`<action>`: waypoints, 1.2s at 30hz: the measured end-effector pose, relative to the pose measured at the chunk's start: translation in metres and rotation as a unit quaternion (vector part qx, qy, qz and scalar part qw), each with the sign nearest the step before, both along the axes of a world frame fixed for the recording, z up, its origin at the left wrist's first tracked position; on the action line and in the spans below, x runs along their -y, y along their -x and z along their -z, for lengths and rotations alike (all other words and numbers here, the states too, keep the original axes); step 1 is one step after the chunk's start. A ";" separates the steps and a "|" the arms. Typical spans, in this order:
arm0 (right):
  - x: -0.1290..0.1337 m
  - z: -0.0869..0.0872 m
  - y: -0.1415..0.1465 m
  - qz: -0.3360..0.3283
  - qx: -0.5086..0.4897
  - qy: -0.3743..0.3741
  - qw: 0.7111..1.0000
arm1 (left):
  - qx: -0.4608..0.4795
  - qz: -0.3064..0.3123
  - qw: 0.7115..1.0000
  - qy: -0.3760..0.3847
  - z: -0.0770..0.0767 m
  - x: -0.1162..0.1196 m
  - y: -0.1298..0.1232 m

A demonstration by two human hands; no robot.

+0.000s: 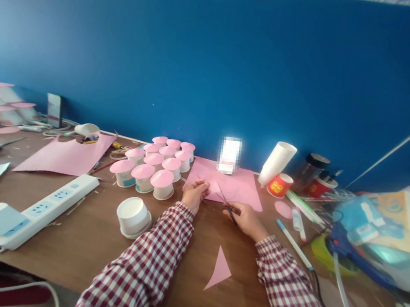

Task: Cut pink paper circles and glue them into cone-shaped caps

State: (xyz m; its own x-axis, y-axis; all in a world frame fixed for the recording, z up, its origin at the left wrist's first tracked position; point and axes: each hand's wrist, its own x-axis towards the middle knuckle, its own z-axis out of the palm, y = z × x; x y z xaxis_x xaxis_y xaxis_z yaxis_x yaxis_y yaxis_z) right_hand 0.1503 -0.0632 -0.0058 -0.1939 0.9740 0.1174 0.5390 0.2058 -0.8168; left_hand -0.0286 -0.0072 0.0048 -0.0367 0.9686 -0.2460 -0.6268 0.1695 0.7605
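Note:
My left hand [195, 194] is closed in a pinch at the lower left edge of a pink paper sheet [246, 182]; what its fingers hold is too small to make out. My right hand [245, 218] is closed around the handles of dark scissors [230, 210], whose blades point up and left over the sheet. A pink paper scrap [219, 271] with pointed corners lies on the table nearer to me, between my forearms. Left of my left hand stand several white cups with pink round tops [162, 179].
A white cup [132, 215] sits left of my left forearm. A power strip [49, 205] and cut pink paper [65, 156] lie left. Stacked white cups [278, 162], a red cup [280, 185] and a blue glue gun [349, 244] are right. A blue wall [214, 66] rises behind.

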 end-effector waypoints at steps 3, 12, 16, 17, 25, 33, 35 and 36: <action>0.003 -0.004 -0.006 -0.002 0.018 -0.011 1.000 | 0.005 -0.005 1.000 -0.002 0.000 -0.001 0.001; -0.001 -0.001 -0.020 0.129 -0.091 -0.033 0.987 | -0.054 0.026 0.997 -0.037 0.007 -0.003 0.000; -0.005 -0.003 -0.019 0.177 -0.172 -0.018 0.969 | -0.262 0.077 0.952 -0.134 0.008 0.000 -0.003; -0.004 -0.004 -0.019 0.182 -0.182 -0.015 0.966 | -0.321 0.061 0.933 -0.152 0.006 0.000 -0.002; -0.002 -0.006 -0.018 0.152 -0.224 0.000 0.963 | -0.746 0.048 0.654 -0.116 -0.015 -0.027 0.006; -0.005 -0.002 -0.022 0.126 -0.224 -0.009 0.966 | -0.830 0.102 0.539 -0.104 -0.012 -0.045 -0.013; -0.005 -0.001 -0.022 0.122 -0.226 -0.006 0.966 | -0.843 0.099 0.518 -0.105 -0.010 -0.045 -0.015; -0.006 0.000 -0.023 0.121 -0.226 -0.006 0.966 | -0.847 0.100 0.511 -0.107 -0.009 -0.044 -0.015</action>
State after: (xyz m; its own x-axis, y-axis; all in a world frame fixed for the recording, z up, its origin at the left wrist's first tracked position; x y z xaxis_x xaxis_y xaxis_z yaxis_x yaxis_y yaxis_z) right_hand 0.1730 -0.0574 -0.0058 0.1139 0.9823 0.1487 0.1603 0.1295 -0.9785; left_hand -0.0134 0.0366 0.0141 0.0841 0.9925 0.0882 0.9753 -0.1001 0.1967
